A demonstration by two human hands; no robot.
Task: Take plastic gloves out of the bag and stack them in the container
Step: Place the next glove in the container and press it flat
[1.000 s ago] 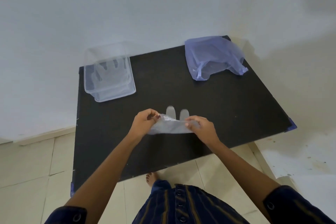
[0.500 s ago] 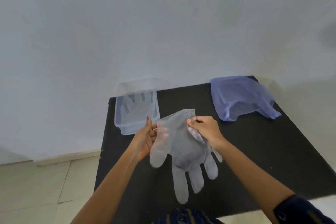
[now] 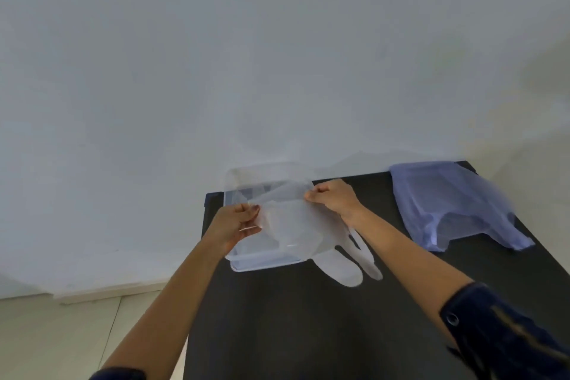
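Glove (image 3: 296,225) plastic is stretched out between your two hands, right over the clear container (image 3: 268,261), with its fingers hanging down past the container's right side toward the black table (image 3: 308,333). Your left hand (image 3: 236,224) pinches one side of the cuff between thumb and fingers, closed tight on it. Your right hand (image 3: 331,197) pinches the other side of the cuff the same way, also closed tight. The container sits at the back left corner of the table, close to the wall. You cannot tell for sure through the thin plastic how many gloves are already inside it. The purple bag (image 3: 447,203) lies flat at the back right corner, well apart from the container, with its open end and handles toward you. You cannot see if more gloves are in the bag. So this glove looks almost home: it is out of the bag but not yet laid flat in the container. What is left, most likely, is to lower it in neatly, tuck the hanging fingers inside, and then go back to the bag for the next one.
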